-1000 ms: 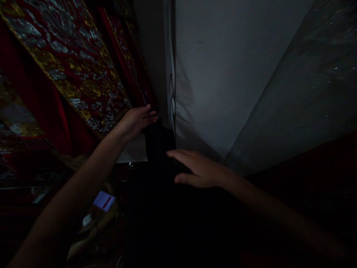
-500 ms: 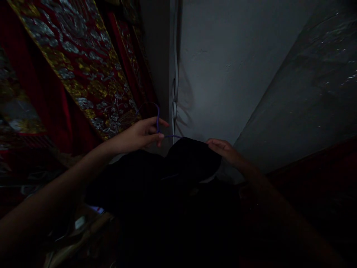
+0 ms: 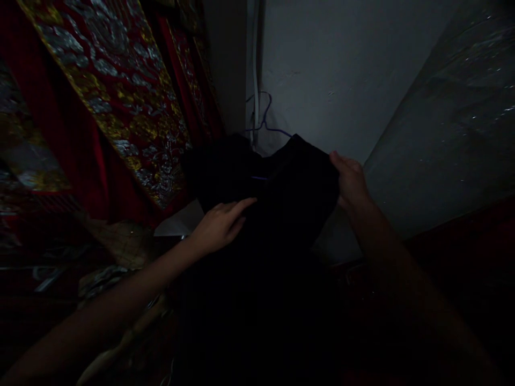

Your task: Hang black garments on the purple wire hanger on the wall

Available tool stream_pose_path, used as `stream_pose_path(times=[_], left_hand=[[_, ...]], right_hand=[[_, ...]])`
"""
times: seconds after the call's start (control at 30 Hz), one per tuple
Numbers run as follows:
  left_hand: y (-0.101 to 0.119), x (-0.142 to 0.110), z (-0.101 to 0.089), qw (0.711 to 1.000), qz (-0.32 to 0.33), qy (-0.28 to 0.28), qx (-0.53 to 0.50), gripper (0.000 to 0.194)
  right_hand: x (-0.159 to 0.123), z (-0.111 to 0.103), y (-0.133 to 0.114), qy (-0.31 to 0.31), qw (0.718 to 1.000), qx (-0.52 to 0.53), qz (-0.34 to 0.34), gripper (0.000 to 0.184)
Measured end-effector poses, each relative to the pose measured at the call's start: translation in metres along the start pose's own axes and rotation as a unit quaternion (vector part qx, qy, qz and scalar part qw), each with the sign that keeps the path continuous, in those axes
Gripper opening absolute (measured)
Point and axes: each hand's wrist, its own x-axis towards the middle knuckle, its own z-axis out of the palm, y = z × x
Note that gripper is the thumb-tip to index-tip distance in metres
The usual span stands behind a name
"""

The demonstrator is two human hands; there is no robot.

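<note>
The garment (image 3: 298,187) on its hanger (image 3: 264,125), probably soft and light, is between the right hand (image 3: 351,179), pinching its shoulder, a good hold, and the left hand (image 3: 219,228), loosely open, in this dark perhaps touching it.

One camera, worn on the head, looks forward and down from above the person's arms. The left arm (image 3: 132,292) enters from the lower left of the frame, the right arm (image 3: 392,260) from the lower right. The lens is near the black garment (image 3: 289,214) at centre and faces a pale wall (image 3: 322,69), upper middle to upper right.
</note>
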Motion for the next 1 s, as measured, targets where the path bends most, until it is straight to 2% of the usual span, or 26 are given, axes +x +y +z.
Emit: stream_pose_path(times=[0.1,0.17,0.23,0.4,0.5,0.57,0.67,0.73,0.8,0.83,0.9,0.93,1.0], left_hand=[[-0.009,-0.003,0.03,0.987,-0.084,-0.13,0.046,0.054],[-0.014,-0.008,0.049,0.976,-0.113,-0.177,0.061,0.051],[-0.013,-0.015,0.064,0.973,-0.119,-0.189,0.053,0.051],[-0.002,-0.015,0.088,0.98,-0.127,-0.154,0.013,0.063],[-0.002,-0.011,0.098,0.966,-0.174,-0.186,0.029,0.048],[-0.002,-0.015,0.106,0.962,-0.202,-0.181,0.022,0.033],[0.005,-0.031,0.124,0.973,-0.21,-0.084,-0.054,0.026],[0.02,-0.045,0.139,0.968,-0.209,0.006,-0.14,0.018],[0.041,-0.055,0.155,0.945,-0.212,0.098,-0.227,0.011],[0.052,-0.058,0.162,0.927,-0.224,0.143,-0.265,0.012],[0.075,-0.063,0.175,0.877,-0.273,0.223,-0.327,0.033],[0.085,-0.064,0.18,0.846,-0.306,0.257,-0.354,0.046],[0.099,-0.066,0.184,0.794,-0.352,0.294,-0.4,0.056]], right_hand=[[-0.006,0.011,0.005,-0.031,0.999,0.007,0.018,0.037],[-0.014,0.005,0.011,-0.028,0.999,0.008,0.043,0.042],[-0.021,-0.004,0.017,-0.019,0.998,0.001,0.058,0.044],[-0.026,-0.014,0.029,0.009,0.998,-0.016,0.057,0.045],[-0.023,-0.015,0.034,0.009,0.997,-0.027,0.074,0.046],[-0.023,-0.019,0.038,0.016,0.996,-0.068,0.048,0.043],[-0.041,-0.023,0.047,0.101,0.982,-0.155,-0.045,0.038],[-0.073,-0.018,0.056,0.182,0.965,-0.166,-0.086,0.039],[-0.118,-0.003,0.068,0.217,0.965,-0.131,-0.072,0.033],[-0.142,0.007,0.074,0.194,0.974,-0.109,-0.033,0.027],[-0.183,0.027,0.086,0.038,0.991,-0.088,0.095,0.027],[-0.198,0.035,0.091,-0.039,0.987,-0.077,0.133,0.028],[-0.216,0.047,0.097,-0.125,0.975,-0.086,0.161,0.028]])
